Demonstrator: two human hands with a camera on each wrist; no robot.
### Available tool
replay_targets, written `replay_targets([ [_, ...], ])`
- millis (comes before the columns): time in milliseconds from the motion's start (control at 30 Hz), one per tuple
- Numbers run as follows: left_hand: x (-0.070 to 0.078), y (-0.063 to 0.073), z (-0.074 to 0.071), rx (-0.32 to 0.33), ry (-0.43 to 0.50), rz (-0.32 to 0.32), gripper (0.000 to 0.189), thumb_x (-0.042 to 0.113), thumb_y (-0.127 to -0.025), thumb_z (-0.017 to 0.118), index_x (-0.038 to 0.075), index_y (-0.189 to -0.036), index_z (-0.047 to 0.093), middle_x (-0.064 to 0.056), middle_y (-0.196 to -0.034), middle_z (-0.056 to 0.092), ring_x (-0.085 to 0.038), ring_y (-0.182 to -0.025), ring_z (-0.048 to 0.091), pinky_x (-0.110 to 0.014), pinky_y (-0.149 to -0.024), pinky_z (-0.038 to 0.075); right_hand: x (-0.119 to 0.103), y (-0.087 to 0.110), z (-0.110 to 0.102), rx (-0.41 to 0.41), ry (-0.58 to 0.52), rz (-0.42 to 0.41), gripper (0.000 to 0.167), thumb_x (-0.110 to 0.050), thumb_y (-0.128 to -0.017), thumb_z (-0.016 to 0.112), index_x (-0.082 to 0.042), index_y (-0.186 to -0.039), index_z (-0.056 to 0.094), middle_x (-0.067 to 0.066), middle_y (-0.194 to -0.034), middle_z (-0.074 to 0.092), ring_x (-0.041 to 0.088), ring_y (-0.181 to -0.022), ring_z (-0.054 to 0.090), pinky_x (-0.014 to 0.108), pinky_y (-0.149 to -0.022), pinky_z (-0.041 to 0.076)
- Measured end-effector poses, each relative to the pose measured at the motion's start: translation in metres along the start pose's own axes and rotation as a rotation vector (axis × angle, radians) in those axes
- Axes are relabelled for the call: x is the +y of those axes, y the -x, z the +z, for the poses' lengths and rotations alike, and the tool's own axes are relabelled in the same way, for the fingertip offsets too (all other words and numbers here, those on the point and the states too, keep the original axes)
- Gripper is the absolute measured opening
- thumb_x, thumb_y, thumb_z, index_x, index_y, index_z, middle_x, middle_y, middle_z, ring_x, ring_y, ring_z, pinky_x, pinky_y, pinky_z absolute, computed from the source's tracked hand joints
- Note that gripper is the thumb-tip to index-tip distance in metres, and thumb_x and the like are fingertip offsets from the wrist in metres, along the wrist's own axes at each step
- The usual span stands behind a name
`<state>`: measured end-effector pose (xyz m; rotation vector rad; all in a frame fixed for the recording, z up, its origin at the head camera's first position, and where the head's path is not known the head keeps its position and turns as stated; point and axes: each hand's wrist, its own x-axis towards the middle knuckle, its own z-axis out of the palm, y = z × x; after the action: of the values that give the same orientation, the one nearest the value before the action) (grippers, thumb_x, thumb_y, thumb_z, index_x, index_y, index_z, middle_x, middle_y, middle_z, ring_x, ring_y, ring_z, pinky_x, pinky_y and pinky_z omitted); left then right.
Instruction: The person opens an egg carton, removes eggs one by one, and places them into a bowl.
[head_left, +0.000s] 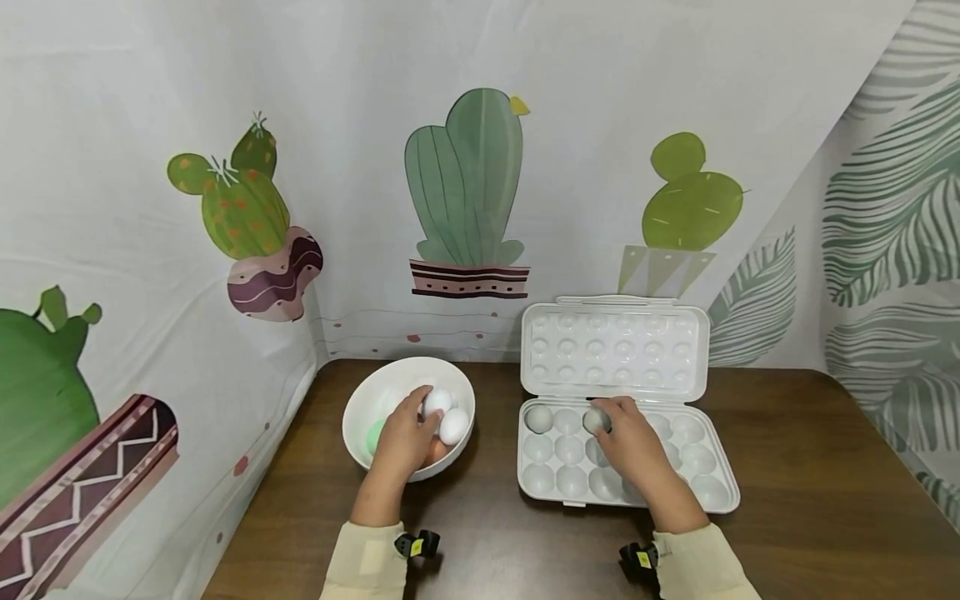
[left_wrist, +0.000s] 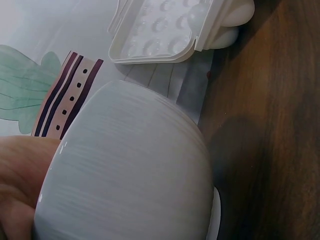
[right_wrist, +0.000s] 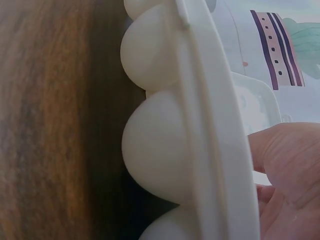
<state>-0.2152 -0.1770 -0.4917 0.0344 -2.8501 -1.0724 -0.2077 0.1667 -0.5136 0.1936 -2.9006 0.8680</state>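
My left hand (head_left: 405,437) reaches into a white bowl (head_left: 356,417); its thumb and fingers curl round a white egg (head_left: 437,403). Another white egg (head_left: 452,427) lies right beside the thumb. A green egg (head_left: 375,435) and an orange egg (head_left: 437,452) show lower in the bowl, partly covered by the hand. My right hand (head_left: 632,437) pinches a grey-white egg (head_left: 596,419) at the back row of an open white egg box (head_left: 573,503). Left of it in that row sit a grey-white egg (head_left: 538,418) and a pale greenish egg (head_left: 567,422).
The egg box's dimpled lid (head_left: 615,350) stands raised against the printed cactus cloth (head_left: 468,192) behind the brown wooden table (head_left: 480,533). In the left wrist view the bowl's outer wall (left_wrist: 130,165) fills most of the picture. Rounded cup undersides (right_wrist: 155,145) show in the right wrist view.
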Motion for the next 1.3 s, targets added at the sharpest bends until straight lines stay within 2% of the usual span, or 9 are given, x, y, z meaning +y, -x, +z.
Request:
replay_targets([
  [267, 0.0012, 0.0019, -0.0002, 0.008, 0.013, 0.018, 0.047, 0.017, -0.099, 0.062, 0.006, -0.144, 0.055, -0.022, -0.133, 0.059, -0.031, -0.108, 0.064, -0.049, -0.097, 0.05, 0.0004, 0.0009, 0.0013, 0.021, 0.014, -0.029, 0.044, -0.005, -0.091, 0.068, -0.002, -0.134, 0.06, 0.028, -0.13, 0.057, 0.046, -0.119, 0.059, 0.057, -0.097, 0.05],
  [400, 0.0011, 0.0022, -0.0001, -0.003, 0.017, 0.008, 0.049, 0.017, -0.1, 0.059, 0.008, -0.147, 0.052, -0.023, -0.135, 0.055, -0.033, -0.112, 0.063, -0.05, -0.1, 0.049, 0.0013, 0.0004, 0.0027, 0.031, 0.009, -0.04, 0.044, -0.004, -0.09, 0.068, -0.001, -0.134, 0.061, 0.028, -0.129, 0.057, 0.045, -0.118, 0.059, 0.057, -0.096, 0.05],
  [633, -0.0001, 0.0025, -0.0004, -0.005, 0.024, 0.035, 0.048, 0.014, -0.1, 0.057, 0.012, -0.148, 0.052, -0.019, -0.139, 0.057, -0.031, -0.114, 0.064, -0.049, -0.101, 0.049, 0.0025, -0.0007, 0.0043, 0.036, 0.013, -0.041, 0.044, -0.004, -0.09, 0.068, -0.001, -0.133, 0.061, 0.028, -0.128, 0.058, 0.045, -0.117, 0.06, 0.057, -0.095, 0.051],
  [833, -0.0001, 0.0021, -0.0003, -0.017, 0.051, 0.05, 0.048, 0.013, -0.1, 0.056, 0.014, -0.148, 0.053, -0.016, -0.142, 0.057, -0.031, -0.125, 0.06, -0.049, -0.109, 0.045, 0.0032, -0.0008, 0.0034, 0.034, 0.015, -0.036, 0.043, -0.003, -0.091, 0.068, -0.002, -0.134, 0.061, 0.027, -0.129, 0.058, 0.044, -0.118, 0.059, 0.057, -0.096, 0.051],
  [1300, 0.0024, 0.003, 0.0003, -0.035, 0.06, 0.032, 0.043, 0.013, -0.101, 0.056, 0.019, -0.144, 0.058, -0.013, -0.14, 0.058, -0.028, -0.112, 0.067, -0.048, -0.105, 0.048, 0.0032, -0.0015, 0.0043, 0.037, 0.01, -0.031, 0.044, -0.003, -0.091, 0.068, -0.002, -0.134, 0.061, 0.028, -0.129, 0.058, 0.045, -0.118, 0.06, 0.058, -0.095, 0.051],
])
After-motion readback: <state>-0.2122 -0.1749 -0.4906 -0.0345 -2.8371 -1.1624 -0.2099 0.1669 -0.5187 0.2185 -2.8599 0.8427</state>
